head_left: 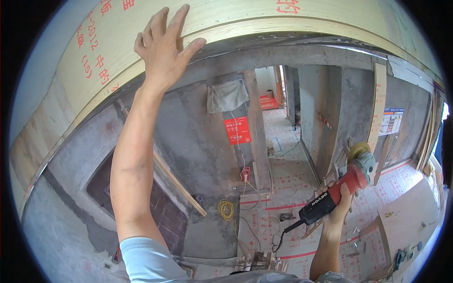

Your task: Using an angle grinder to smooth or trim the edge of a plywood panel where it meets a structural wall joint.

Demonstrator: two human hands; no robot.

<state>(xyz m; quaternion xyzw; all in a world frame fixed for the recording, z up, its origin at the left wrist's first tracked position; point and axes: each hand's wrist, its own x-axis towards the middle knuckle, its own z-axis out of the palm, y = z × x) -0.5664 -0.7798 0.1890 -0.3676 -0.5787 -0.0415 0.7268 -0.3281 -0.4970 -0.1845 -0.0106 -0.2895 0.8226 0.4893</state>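
Observation:
My left hand [165,52] is raised high, fingers spread, its palm against the pale yellow board [226,21] that runs across the top with red print on it. Nothing is gripped in that hand. Lower down at the right, my right hand [340,205] is wrapped round the body of a red and black angle grinder [337,191]. The tool tilts up to the right, with its grey head and a yellowish disc [361,151] at the upper end. A black power cord [281,240] trails from its lower end. Whether the disc is spinning cannot be told.
A coiled yellow cord [226,210] lies on the floor by the grey wall. Printed protective sheeting [292,188] covers much of the floor. A wooden strip [181,184] leans at the left. Tools [401,257] and a large flat board [410,212] lie at the lower right.

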